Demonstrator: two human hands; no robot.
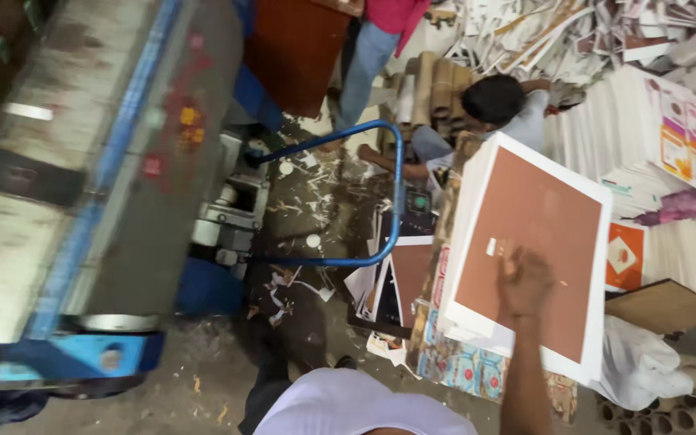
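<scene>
My right hand (525, 278) rests fingers-down on the top sheet of a thick stack of brown-printed white sheets (525, 242) at the right. The stack lies on a pile of colourful printed sheets (461, 366). My arm reaches up to it from the bottom edge. Whether the fingers pinch a sheet cannot be told. My left hand is out of sight. My white shirt (356, 407) fills the bottom centre.
A large grey and blue machine (98, 185) fills the left. A blue tubular handle (392, 193) stands in the middle over a littered floor. A person (493, 109) crouches behind the stack; another stands in jeans (364, 64). Paper stacks (654, 137) and cardboard tubes (670, 415) crowd the right.
</scene>
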